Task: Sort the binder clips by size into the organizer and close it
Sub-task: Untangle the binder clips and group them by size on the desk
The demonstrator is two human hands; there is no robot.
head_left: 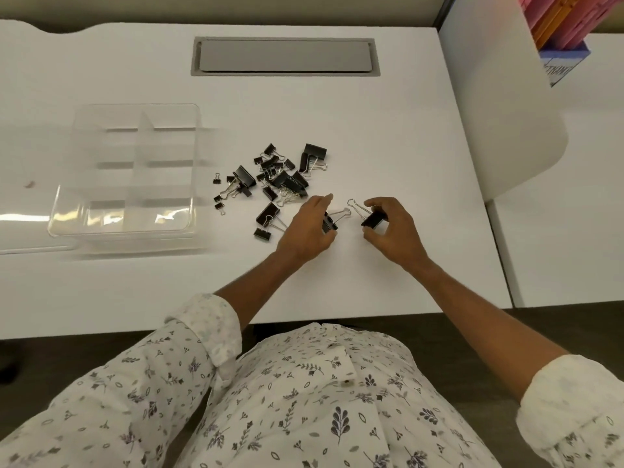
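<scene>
Two hands over a white desk [337, 106], each holding one binder clip.
The desk carries one grey cable hatch [285, 56] at the back; pink and orange folders [553, 18] stand at the right, above a dark floor. The left hand [310, 228] pinches one black clip [330, 225] between thumb and curled fingers, and the right hand [395, 231] pinches a second clip [373, 219] the same way. A loose pile [277, 179] of clips, too tangled to count, lies just beyond them. One clear organizer [194, 184] sits open to the left, nothing in it.
</scene>
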